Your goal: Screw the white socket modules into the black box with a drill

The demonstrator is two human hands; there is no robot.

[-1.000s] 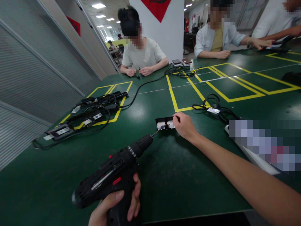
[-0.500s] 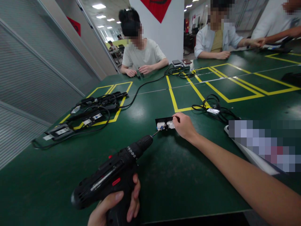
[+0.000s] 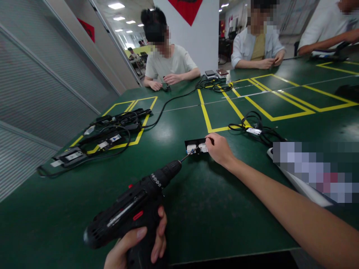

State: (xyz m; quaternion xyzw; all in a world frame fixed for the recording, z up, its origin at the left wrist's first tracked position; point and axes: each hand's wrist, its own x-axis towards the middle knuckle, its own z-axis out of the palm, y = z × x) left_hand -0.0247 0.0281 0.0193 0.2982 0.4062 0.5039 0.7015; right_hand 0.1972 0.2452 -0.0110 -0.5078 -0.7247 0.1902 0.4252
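My left hand (image 3: 137,246) is wrapped round the grip of a black cordless drill (image 3: 131,207) with red buttons, near the table's front edge. The drill's bit reaches up and right into a small black socket module (image 3: 195,145) with white inserts, lying on the green table (image 3: 196,209). My right hand (image 3: 220,150) is closed on the module's right end, the arm stretching in from the lower right.
Black power strips and cables (image 3: 106,136) lie at the left inside yellow tape lines. A coiled black cable (image 3: 254,129) lies right of the module. A white strip (image 3: 294,179) runs at the right. Three people sit at the far side, hands on small parts.
The drill and my hands have stayed nearly still. The person in the light jacket has drawn the outstretched arm back in, both hands now together.
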